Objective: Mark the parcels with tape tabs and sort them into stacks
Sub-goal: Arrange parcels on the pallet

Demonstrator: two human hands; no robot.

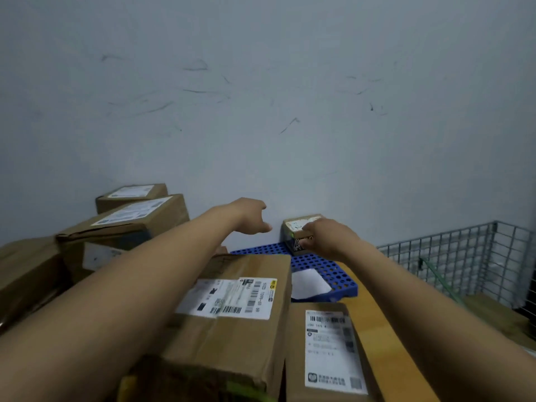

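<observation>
Head view. Reaching forward with both bare arms, over the parcels and toward the grey wall.

Gripping the small box with the right hand, fingers curled over its near top edge and down its front. Standing upright at the far end of the blue pallet, back against the wall. Across its top, a pale strip bearing a mark too blurred to read.

Hovering just left of the small box with the left hand, not touching it. Fingers loosely bent, pointing down and to the right, holding nothing.

On the near end of the pallet, a white sheet, lying flat.

Under the left forearm, a big box with a white label on top, covering the left part of the pallet. Just right of it, a flat box with a long label, lying on an orange-brown board. Cannot tell whether those two touch.

At the left, against the wall, a pile of boxes, labels up, the top one tilted.

At the right edge, grey wire mesh, well apart from both hands.
</observation>
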